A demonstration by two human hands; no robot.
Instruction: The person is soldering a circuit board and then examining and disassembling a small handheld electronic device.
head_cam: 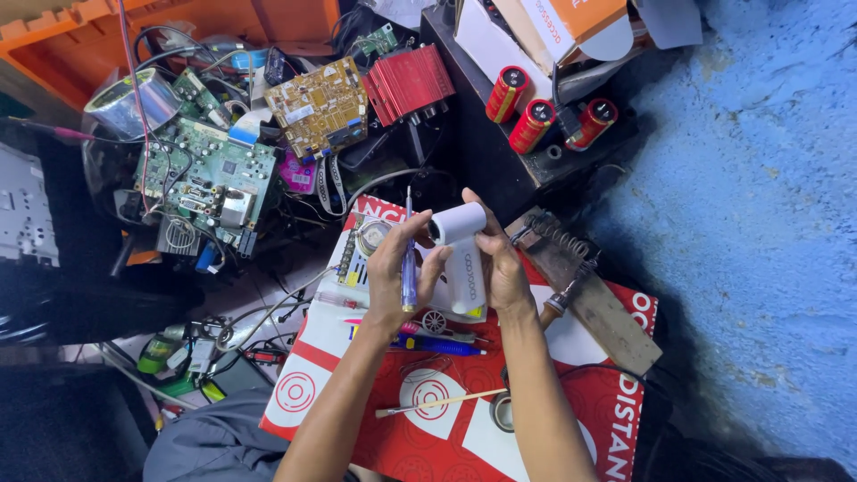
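A small white handheld device (pixel 460 254) is gripped by the right hand (pixel 502 268) above the red printed mat (pixel 464 428). A slim screwdriver (pixel 409 263) is pinched in the closed left hand (pixel 397 277). The device is judged light, rigid, smooth plastic, best held around its body.

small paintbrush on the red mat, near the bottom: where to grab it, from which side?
Take the paintbrush by its bare wooden handle, about mid-length, coming straight down from above. It lies flat and almost level across the red mat, bristles at the left end, so a pinch across the thin shaft suits it. The tape roll sits close to the right tip, so stay left of that. Both hands look occupied.
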